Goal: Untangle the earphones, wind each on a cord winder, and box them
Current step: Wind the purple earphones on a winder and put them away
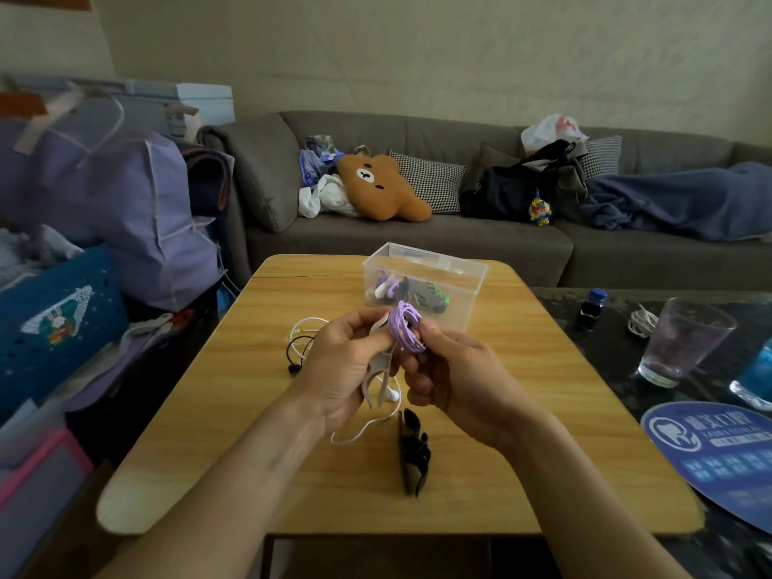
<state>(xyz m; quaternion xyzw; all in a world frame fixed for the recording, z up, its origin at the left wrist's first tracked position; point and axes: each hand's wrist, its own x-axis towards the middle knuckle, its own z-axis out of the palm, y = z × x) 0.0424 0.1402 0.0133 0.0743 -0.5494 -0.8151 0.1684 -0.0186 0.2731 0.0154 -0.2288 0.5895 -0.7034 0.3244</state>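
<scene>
**Purple cord wound on a white winder, held above the wooden table**

At the centre of the frame both hands meet over the light wooden table. The left hand is curled round a white plastic cord winder, whose lower prongs stick out below the palm. The right hand pinches the coil of purple earphone cord wrapped round the winder's upper end, thumb and fingertips closed on the loops.

A loose white earphone cord trails from under the hands onto the table, and another tangle of white and black cords lies just left of the left hand. A black cord winder lies on the table below the hands, towards the lower centre.

Just above the hands stands a clear plastic box, open at the top, with wound earphones inside in purple, white and green. At the right edge stands a drinking glass on a dark surface.
</scene>
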